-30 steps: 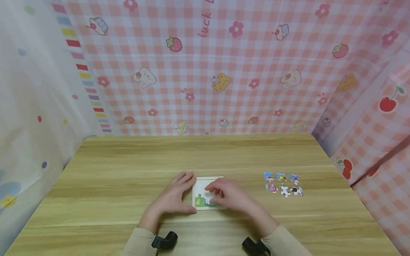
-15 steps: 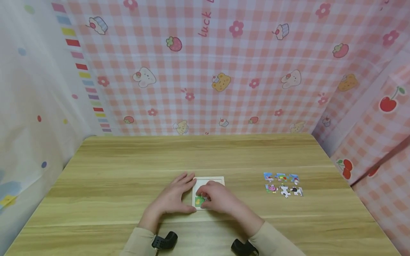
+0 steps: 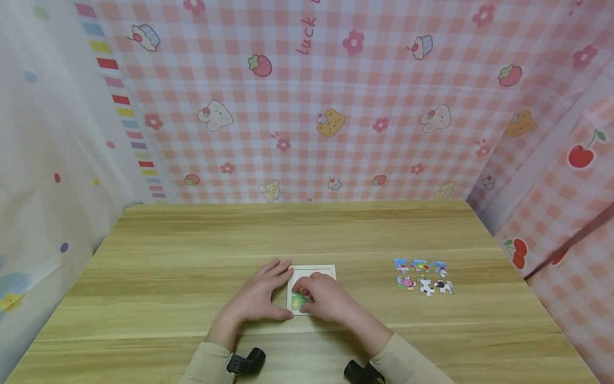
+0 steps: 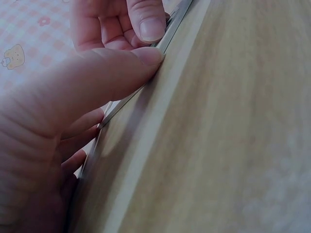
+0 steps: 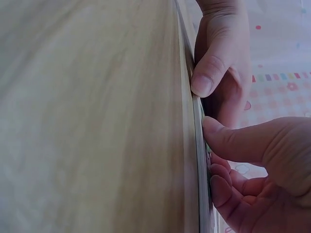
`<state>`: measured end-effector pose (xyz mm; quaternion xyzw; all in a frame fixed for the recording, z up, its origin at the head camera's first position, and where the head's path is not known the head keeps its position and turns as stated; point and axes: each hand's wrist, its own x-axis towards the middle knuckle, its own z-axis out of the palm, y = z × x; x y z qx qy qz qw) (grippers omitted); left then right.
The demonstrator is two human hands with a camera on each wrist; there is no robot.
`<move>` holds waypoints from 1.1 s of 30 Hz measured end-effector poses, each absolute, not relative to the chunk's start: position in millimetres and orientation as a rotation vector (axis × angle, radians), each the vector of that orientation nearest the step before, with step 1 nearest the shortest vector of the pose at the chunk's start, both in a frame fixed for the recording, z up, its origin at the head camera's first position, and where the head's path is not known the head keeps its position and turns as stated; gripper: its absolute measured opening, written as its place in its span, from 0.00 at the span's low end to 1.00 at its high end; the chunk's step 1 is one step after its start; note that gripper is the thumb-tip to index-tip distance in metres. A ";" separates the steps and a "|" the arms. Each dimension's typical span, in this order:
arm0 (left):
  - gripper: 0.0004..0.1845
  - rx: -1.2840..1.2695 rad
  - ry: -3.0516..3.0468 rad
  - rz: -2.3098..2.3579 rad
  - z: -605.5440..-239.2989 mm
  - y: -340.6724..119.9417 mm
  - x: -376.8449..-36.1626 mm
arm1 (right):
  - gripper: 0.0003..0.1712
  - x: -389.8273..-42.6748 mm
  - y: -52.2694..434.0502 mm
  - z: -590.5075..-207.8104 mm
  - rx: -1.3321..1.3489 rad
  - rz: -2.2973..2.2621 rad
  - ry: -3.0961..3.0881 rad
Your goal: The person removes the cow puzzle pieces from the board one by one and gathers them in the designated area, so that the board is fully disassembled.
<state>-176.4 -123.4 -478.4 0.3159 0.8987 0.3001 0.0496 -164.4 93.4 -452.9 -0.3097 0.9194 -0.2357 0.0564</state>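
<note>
A small puzzle board [image 3: 313, 273] lies flat near the front middle of the desk [image 3: 192, 250]. The left hand [image 3: 259, 294] rests against its left edge, fingers [image 3: 278, 269] straight and slightly spread, thumb at the near corner. The right hand [image 3: 326, 297] covers most of the board, fingers curled down onto a green piece [image 3: 298, 302]; whether they pinch it I cannot tell. Six loose pieces [image 3: 423, 276] sit well apart to the right. A pink checked cloth [image 3: 336, 106] hangs behind.

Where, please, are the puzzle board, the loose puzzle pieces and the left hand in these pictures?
puzzle board [image 3: 320, 269]: head view, bare far edge of its frame.
loose puzzle pieces [image 3: 424, 277]: head view, middle of the group.
left hand [image 3: 259, 296]: head view, back of the hand.
</note>
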 end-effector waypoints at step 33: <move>0.51 0.966 2.722 0.930 -476.7 -123.8 -175.5 | 0.10 -168.3 96.8 -457.1 -0.958 -0.923 2.750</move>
